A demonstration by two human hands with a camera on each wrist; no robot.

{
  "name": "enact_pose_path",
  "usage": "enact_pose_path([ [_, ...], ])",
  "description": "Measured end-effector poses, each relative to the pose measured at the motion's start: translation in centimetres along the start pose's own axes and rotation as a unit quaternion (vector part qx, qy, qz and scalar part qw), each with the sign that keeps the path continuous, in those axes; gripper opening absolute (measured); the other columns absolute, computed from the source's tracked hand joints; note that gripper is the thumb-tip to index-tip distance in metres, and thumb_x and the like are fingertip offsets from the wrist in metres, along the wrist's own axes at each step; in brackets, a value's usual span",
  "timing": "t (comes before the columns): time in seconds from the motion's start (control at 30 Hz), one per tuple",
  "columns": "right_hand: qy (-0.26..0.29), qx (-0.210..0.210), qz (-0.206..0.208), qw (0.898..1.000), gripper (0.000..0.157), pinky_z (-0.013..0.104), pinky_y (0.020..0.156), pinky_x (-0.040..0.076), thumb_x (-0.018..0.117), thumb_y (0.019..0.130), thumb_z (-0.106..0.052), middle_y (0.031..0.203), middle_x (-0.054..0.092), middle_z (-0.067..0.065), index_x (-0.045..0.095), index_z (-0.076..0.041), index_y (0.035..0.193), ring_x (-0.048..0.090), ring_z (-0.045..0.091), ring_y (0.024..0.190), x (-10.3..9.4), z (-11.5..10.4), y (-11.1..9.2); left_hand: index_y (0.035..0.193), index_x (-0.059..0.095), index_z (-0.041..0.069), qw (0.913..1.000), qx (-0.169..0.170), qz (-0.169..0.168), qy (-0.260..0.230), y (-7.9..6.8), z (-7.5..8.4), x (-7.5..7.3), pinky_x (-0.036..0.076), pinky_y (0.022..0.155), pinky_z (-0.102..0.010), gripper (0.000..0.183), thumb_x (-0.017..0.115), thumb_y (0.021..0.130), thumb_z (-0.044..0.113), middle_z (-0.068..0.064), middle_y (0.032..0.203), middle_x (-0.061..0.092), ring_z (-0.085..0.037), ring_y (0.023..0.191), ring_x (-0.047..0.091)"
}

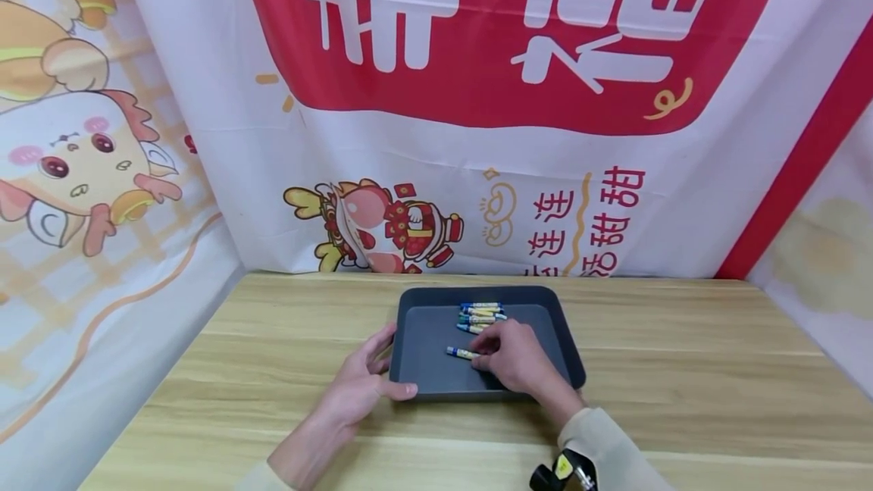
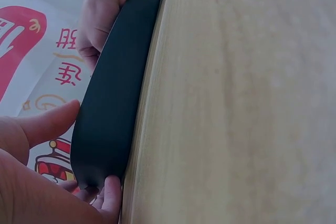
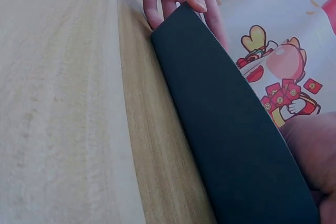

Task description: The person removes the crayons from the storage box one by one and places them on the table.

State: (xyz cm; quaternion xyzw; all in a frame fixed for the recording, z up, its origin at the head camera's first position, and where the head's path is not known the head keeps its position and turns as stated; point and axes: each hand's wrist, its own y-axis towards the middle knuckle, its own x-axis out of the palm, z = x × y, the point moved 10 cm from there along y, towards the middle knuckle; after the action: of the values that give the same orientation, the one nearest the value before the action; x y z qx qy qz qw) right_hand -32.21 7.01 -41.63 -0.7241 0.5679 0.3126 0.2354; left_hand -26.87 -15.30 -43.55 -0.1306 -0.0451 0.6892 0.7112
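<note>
Beige-sleeved right grip (image 1: pixel 516 358) pinches a crayon (image 1: pixel 461 353) (left grip (image 1: pixel 356 385) holds the tray (image 1: pixel 424 351)).

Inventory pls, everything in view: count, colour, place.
Tray: one, dark grey, on the table
Held crayon: one, blue end, pale wrapper, in the tray's middle
Grouped crayons: at least four, mixed blue, yellow, green, by the tray's far wall
Table: one, light wood-grain, under the tray
Printed cloth: panel count unclear, white with red and cartoon prints, behind and beside the table
Wrist device: one, black with yellow, right wrist
Sleeves: two, beige, forearms
Left grip: one, bare, holding the tray's near-left corner
Right grip: one, bare, pinching the held crayon
</note>
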Motion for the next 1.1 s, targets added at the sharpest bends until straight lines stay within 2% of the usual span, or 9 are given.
enact_pose_path([
  [0.5,-0.01,-0.014,0.007,1.0,0.011,0.03,0.076,0.052,0.084,0.089,-0.01,0.086,0.07,-0.008,0.084,-0.021,0.091,0.06,0.008,0.078,-0.2,-0.2,-0.1,0.167,0.034,0.02,0.9999,-0.007,0.001,0.009,-0.2,0.0,0.1,0.022,0.127,-0.07,0.111,0.084,0.073,-0.011,-0.016,0.174,0.033,-0.045,0.152,0.043],
  [0.8,-0.005,-0.007,0.01,1.0,0.012,0.031,0.076,0.051,0.083,0.091,-0.012,0.091,0.072,-0.006,0.084,-0.023,0.093,0.06,0.011,0.082,-0.4,-0.1,-0.3,0.166,0.036,0.022,0.9999,-0.011,0.004,0.009,-0.4,-0.1,0.1,0.024,0.127,-0.069,0.108,0.084,0.075,-0.01,-0.013,0.173,0.035,-0.043,0.152,0.043],
  [1.1,-0.003,-0.017,0.042,0.999,0.009,0.028,0.076,0.052,0.083,0.092,-0.015,0.095,0.072,-0.006,0.085,-0.023,0.096,0.061,0.011,0.084,-2.2,-0.2,-0.6,0.166,0.036,0.022,0.9998,-0.017,0.001,0.013,-0.3,-0.1,0.2,0.025,0.127,-0.069,0.108,0.084,0.075,-0.01,-0.013,0.173,0.036,-0.041,0.151,0.045],
])
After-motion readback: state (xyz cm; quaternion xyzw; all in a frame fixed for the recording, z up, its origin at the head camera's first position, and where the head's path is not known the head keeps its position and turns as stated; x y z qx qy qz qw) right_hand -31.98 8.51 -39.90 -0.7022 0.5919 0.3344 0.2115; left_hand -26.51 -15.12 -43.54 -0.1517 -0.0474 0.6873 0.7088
